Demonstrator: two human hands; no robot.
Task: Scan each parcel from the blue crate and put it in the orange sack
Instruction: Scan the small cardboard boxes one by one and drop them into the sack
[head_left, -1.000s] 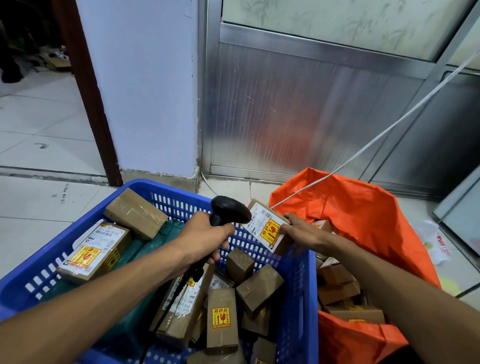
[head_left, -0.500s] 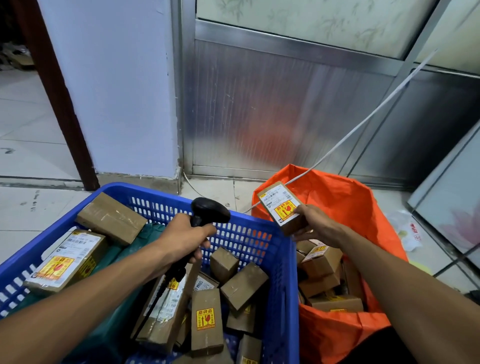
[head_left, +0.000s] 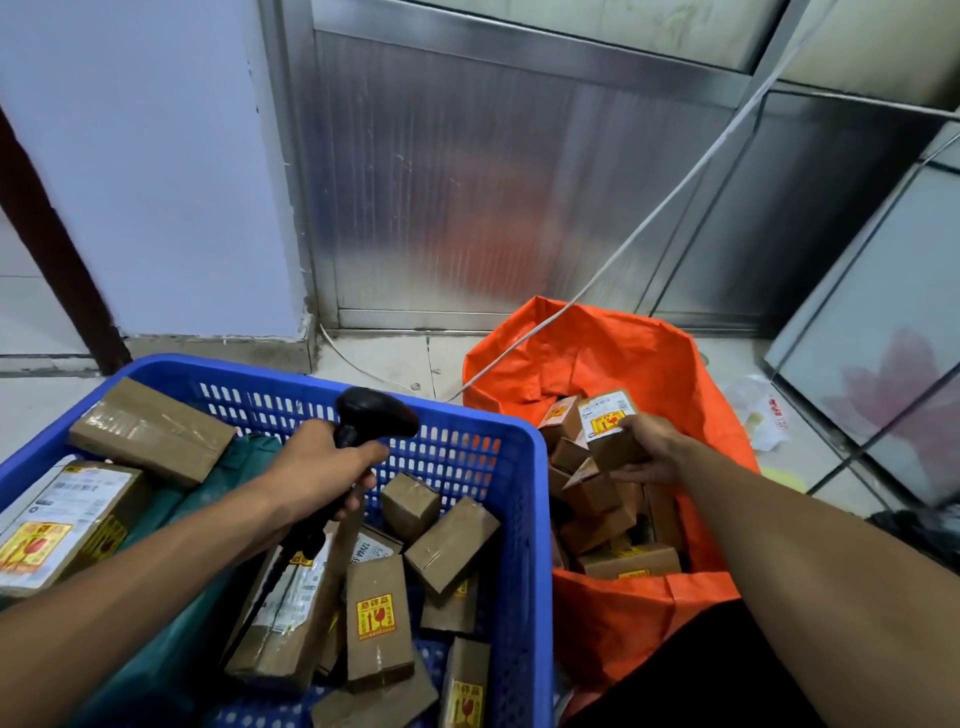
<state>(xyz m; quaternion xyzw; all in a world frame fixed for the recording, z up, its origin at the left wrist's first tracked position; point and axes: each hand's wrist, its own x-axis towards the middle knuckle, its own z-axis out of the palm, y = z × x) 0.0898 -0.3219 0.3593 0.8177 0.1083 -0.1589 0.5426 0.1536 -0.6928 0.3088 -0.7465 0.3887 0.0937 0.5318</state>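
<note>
The blue crate (head_left: 519, 499) fills the lower left and holds several brown cardboard parcels (head_left: 449, 543), some with yellow fragile stickers. Over it, my left hand (head_left: 317, 470) grips a black handheld scanner (head_left: 371, 418) whose cable trails down into the crate. To the right stands the orange sack (head_left: 623, 358), open at the top, with several parcels inside. My right hand (head_left: 652, 449) reaches into the sack's mouth and holds a small labelled parcel (head_left: 608, 421) just above the pile there.
A white cable (head_left: 670, 200) runs diagonally from the upper right down past the sack's rim to the floor. Metal wall panels (head_left: 467, 182) stand behind. A glass panel (head_left: 883, 374) leans at the right, with crumpled white plastic (head_left: 763, 415) on the tiled floor.
My right hand has carried the labelled parcel from beside the scanner, over the crate's edge, down into the sack's mouth. My left hand with the scanner has stayed over the crate.
</note>
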